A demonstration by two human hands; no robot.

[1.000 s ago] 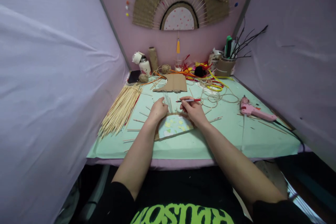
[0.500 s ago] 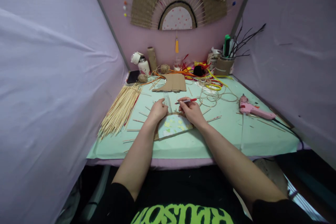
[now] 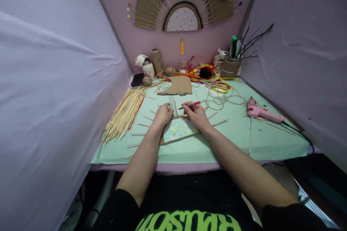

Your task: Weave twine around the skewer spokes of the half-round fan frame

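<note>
My right hand (image 3: 195, 114) is closed on a red pen (image 3: 193, 104), whose tip points left toward a clear ruler (image 3: 172, 105). The ruler stands lengthwise above the top edge of a half-round piece with a pale blue and yellow pattern (image 3: 177, 129). Beside the ruler's left edge, my left hand (image 3: 163, 114) has its fingers closed; the ruler seems to be at its fingertips, but the grip is too small to make out. Thin sticks (image 3: 221, 122) fan out from the half-round piece on both sides.
A bundle of sticks (image 3: 123, 115) lies at the left. Cut cardboard (image 3: 180, 85) is behind my hands, with loose twine (image 3: 218, 97) to its right. A pink glue gun (image 3: 264, 113) rests at the right. Bottle (image 3: 148, 68) and twig pot (image 3: 231, 68) stand behind.
My right hand has moved slightly left with the red pen, bringing its tip closer to the ruler. My left hand has stayed nearly in place.
</note>
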